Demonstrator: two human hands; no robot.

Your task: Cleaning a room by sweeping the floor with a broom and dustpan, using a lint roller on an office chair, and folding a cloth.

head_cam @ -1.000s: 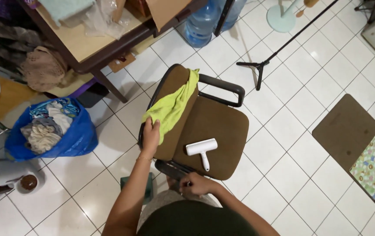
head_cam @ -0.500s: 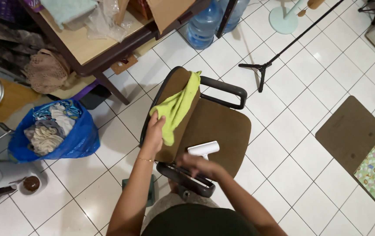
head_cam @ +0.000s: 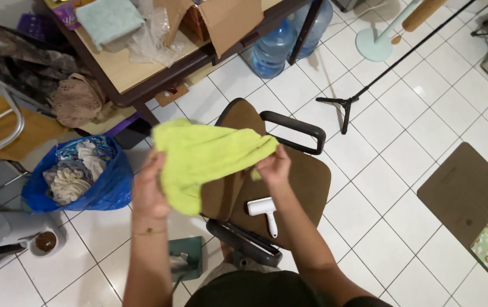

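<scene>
Both hands raised over the chair, spread apart: left hand (head_cam: 150, 190) and right hand (head_cam: 274, 166) each pinch an edge of the lime-green cloth (head_cam: 207, 156), stretched open between them in the air. Below, the white lint roller (head_cam: 264, 209) lies untouched on the brown chair seat (head_cam: 306, 182). Cloth off the backrest, not yet folded or applied. Farther off: blue bag of laundry (head_cam: 79, 173), cluttered tabletop (head_cam: 122, 68), water jug (head_cam: 272, 48).

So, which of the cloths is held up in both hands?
The bright lime-green cloth, stretched between the left hand and right hand above the brown chair. The pale teal cloth lies folded on the table, untouched.
</scene>
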